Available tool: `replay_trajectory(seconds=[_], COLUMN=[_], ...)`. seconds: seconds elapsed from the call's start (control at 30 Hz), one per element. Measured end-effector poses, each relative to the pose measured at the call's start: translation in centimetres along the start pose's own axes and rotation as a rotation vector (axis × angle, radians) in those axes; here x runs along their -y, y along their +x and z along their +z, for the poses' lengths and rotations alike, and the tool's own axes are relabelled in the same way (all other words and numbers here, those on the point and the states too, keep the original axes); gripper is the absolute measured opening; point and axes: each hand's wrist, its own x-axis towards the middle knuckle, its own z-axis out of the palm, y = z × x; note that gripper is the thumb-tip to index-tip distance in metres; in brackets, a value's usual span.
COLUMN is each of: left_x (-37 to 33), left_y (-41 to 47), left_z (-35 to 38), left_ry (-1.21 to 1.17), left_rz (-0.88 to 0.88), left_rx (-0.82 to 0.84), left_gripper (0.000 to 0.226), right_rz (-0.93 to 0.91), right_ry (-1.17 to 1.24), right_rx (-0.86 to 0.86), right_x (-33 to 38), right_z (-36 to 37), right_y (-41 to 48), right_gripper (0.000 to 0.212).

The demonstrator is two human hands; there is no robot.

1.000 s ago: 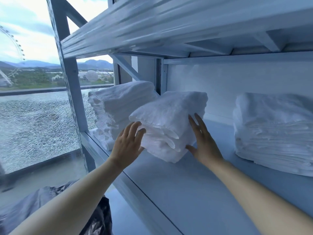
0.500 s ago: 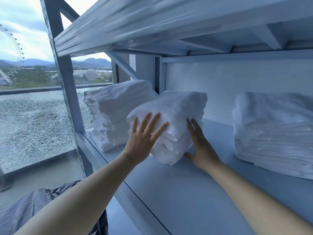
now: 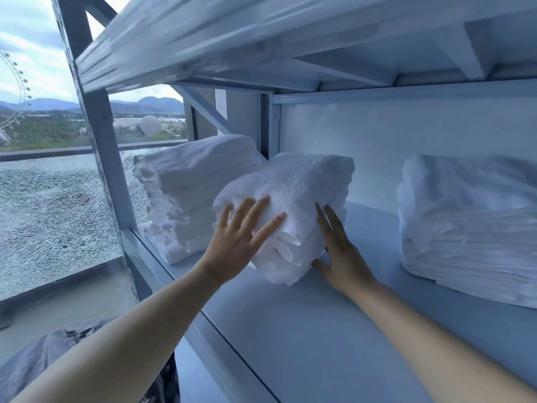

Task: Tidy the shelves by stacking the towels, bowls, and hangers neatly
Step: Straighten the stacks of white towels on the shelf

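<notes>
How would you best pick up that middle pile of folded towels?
Take the middle towel pile by its two opposite sides, low down, coming from the front as the left hand and right hand do. It is soft and layered, so squeezing low probably keeps the folds together.

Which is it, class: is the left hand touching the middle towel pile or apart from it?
Touching. The head view shows the left hand laid flat, fingers spread, against the front of the middle towel pile, with no gap visible between them.
</notes>
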Motion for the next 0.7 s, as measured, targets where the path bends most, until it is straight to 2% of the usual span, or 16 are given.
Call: replay_trajectory(seconds=[0.2, 0.33, 0.53, 0.7], left_x=[0.0, 0.2, 1.8, 3.6], left_y=[-0.1, -0.8, -3.9, -5.1], left_z=[-1.1, -2.4, -5.0, -6.6], left_ry=[0.008, -0.013, -0.062, -0.21], left_rz=[0.016, 0.005, -0.016, -0.013], left_rx=[-0.038, -0.053, -0.036, 0.035], left_gripper=[0.061, 0.078, 0.08, 0.076], right_rz=[0.014, -0.013, -0.172, -0.281], right_ry=[0.017, 0.014, -0.04, -0.172], right_rx=[0.001, 0.008, -0.007, -0.049], right_x=[0.7, 1.8, 4.3, 5.6], right_z=[-0.4, -0.9, -1.0, -1.0], right_y=[-0.6, -1.2, -2.5, -2.4], right_gripper=[0.108, 0.108, 0.107, 0.095])
